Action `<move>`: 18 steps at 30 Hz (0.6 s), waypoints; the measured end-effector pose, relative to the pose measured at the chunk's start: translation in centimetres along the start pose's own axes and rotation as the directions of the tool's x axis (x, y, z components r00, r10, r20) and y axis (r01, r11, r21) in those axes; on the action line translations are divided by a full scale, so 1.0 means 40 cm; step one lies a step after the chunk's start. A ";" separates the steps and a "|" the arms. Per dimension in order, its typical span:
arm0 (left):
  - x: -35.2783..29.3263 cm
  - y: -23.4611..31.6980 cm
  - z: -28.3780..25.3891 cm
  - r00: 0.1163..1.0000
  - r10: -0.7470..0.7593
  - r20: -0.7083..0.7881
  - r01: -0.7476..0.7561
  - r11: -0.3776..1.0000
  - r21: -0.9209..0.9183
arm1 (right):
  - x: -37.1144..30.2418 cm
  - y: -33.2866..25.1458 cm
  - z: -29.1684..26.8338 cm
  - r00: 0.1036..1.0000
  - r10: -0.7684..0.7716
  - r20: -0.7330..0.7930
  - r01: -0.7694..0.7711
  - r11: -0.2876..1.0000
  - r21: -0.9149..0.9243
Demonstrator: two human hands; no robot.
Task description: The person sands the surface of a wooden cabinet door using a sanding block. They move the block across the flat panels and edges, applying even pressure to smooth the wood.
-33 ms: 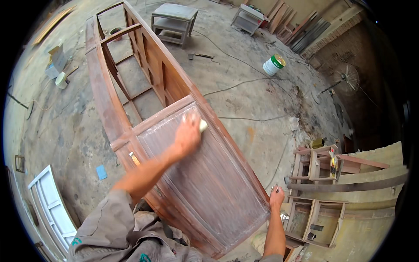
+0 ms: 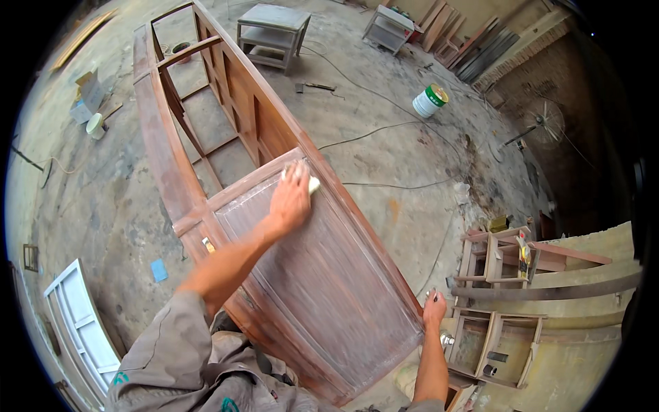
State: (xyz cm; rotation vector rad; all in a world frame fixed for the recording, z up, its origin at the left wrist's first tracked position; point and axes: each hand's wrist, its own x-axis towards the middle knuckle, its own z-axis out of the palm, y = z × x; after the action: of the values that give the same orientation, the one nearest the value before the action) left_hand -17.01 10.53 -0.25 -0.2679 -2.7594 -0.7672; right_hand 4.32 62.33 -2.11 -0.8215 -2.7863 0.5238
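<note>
Head view, left hand (image 2: 291, 196) flat – pressing pale pad (image 2: 313, 184) on door panel (image 2: 322, 288), right hand (image 2: 434, 310) gripping its edge.

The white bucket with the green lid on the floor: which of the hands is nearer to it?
Left. The left hand presses a pale pad on the cabinet panel; the bucket is beyond it. The right hand is lower, at the cabinet's edge.

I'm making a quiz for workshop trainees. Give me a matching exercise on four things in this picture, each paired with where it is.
Things:
1. left hand
2. right hand
3. white plastic bucket with green lid
4. small grey wooden table

Places:
A. on the dusty floor, right of the long reddish-brown wooden cabinet
B. beyond the cabinet's far end
C. pressing a pale pad on the cabinet's panel
D. at the cabinet's near right edge

Pairs: 1-C, 2-D, 3-A, 4-B
</note>
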 end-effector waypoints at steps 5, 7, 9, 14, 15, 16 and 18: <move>-0.141 0.130 0.037 0.976 0.193 0.105 -0.188 0.981 -0.056 | 0.000 0.003 0.002 0.996 0.075 0.038 -0.075 0.997 0.008; -0.097 0.092 0.036 0.985 0.123 0.117 -0.119 0.992 -0.039 | 0.004 0.010 0.005 0.999 0.046 0.017 -0.046 0.998 0.034; -0.018 0.032 0.011 0.997 0.021 0.070 -0.017 0.998 -0.054 | 0.002 0.013 0.006 0.999 0.044 0.029 -0.045 0.998 0.040; -0.124 0.128 0.052 0.983 0.122 0.137 -0.120 0.992 -0.026 | 0.002 0.012 0.011 0.996 0.086 0.030 -0.088 0.993 0.077; -0.133 0.115 0.059 0.984 0.168 0.056 -0.166 0.985 -0.044 | 0.001 0.011 0.014 0.996 0.085 0.031 -0.086 0.994 0.064; -0.105 0.100 0.043 0.991 0.112 0.068 -0.110 0.993 -0.034 | 0.004 0.017 0.013 0.996 0.088 0.027 -0.089 0.995 0.047; -0.021 0.044 -0.012 0.995 -0.015 0.100 0.017 1.000 -0.014 | -0.008 0.031 0.002 0.994 0.102 0.038 -0.102 0.995 0.016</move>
State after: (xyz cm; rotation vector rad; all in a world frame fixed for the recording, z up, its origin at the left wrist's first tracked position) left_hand -15.71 11.68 0.72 -0.2955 -2.8542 -0.7990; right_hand 5.16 63.11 -2.69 -0.9640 -2.7800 0.5855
